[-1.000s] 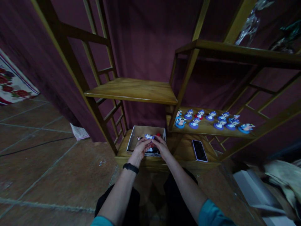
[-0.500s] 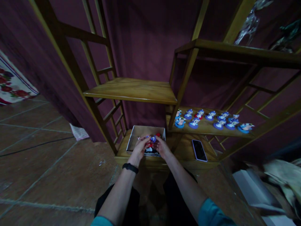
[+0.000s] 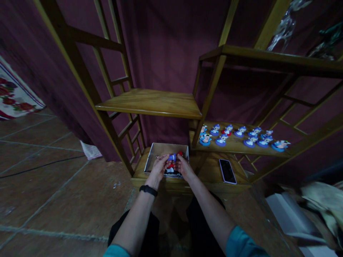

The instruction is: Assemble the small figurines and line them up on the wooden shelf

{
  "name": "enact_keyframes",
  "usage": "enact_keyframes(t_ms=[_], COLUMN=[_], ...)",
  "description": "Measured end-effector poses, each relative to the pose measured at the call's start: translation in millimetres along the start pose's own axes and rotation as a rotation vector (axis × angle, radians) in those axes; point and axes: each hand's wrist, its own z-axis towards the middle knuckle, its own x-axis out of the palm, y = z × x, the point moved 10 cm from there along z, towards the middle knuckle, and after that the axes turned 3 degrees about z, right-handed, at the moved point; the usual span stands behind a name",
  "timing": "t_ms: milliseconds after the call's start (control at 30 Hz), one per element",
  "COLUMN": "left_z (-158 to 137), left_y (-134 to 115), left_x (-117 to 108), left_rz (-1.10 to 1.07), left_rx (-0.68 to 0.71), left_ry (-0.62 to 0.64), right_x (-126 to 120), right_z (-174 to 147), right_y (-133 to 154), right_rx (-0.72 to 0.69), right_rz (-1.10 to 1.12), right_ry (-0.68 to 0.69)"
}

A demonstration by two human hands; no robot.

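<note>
My left hand (image 3: 160, 166) and my right hand (image 3: 184, 167) are close together over an open cardboard box (image 3: 149, 155) on the low shelf. Between their fingertips is a small purple figurine (image 3: 172, 157) with a white band, lying sideways. The fingers of my left hand are closed on one end of it, and those of my right hand close on the other. Red and white pieces (image 3: 169, 170) show in the box below the hands, partly hidden by them. A dark band is on my left wrist.
On the shelf to the right stand several small figurines (image 3: 221, 140) on purple, blue and red bases. A phone (image 3: 227, 171) lies on the lower board. A bare wooden shelf (image 3: 150, 101) juts out above the box. White boxes (image 3: 293, 214) are on the floor at right.
The purple figurine has been turned between my fingers, so more of its side shows. Both hands stay over the box in nearly the same place.
</note>
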Motion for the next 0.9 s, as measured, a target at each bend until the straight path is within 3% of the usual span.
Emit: enact_keyframes(t_ms=[300,600,900], left_z=[2,-2,-4], left_y=[3,6,5], left_x=[-2,-2,7], left_rz=[-0.022,-0.008,0.059], left_rx=[-0.013,-0.052,-0.046], left_ry=[-0.014,-0.038,0.028], right_x=[10,8,-1], right_z=[0,-5,-1], right_y=[2,13,11], right_rx=[-0.065,-0.132,-0.137], right_rz=[-0.064,-0.027,0.024], right_ry=[0.092,0.030,-0.010])
